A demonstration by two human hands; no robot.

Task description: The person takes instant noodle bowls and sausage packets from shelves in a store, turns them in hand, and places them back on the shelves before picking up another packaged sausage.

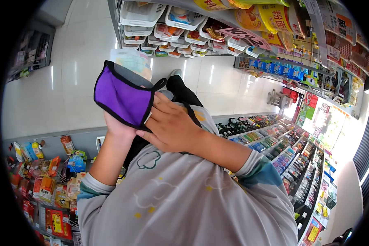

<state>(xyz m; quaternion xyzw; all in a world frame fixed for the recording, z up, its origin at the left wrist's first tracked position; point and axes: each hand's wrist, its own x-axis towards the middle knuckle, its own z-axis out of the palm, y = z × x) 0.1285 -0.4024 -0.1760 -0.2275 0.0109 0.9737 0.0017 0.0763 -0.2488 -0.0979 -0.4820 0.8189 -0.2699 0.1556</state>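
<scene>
A purple cloth face mask [121,94] with black edging, a grey lining and a black loop lies over my left hand [121,125]. That hand supports it from below, palm up, with its fingers hidden under the cloth. My right hand [170,125] is closed at the mask's right edge, its thumb by my left wrist and its fingers beside the loop. Behind the mask shows a pale pastel sheet or packet [133,63], partly covered; what holds it is hidden.
Shelves with white baskets [141,15] of goods and yellow noodle packets [274,18] stand ahead. Snack packets [47,186] fill a rack on the left. Several rows of small goods [283,158] line the right. A tiled floor [74,86] lies between.
</scene>
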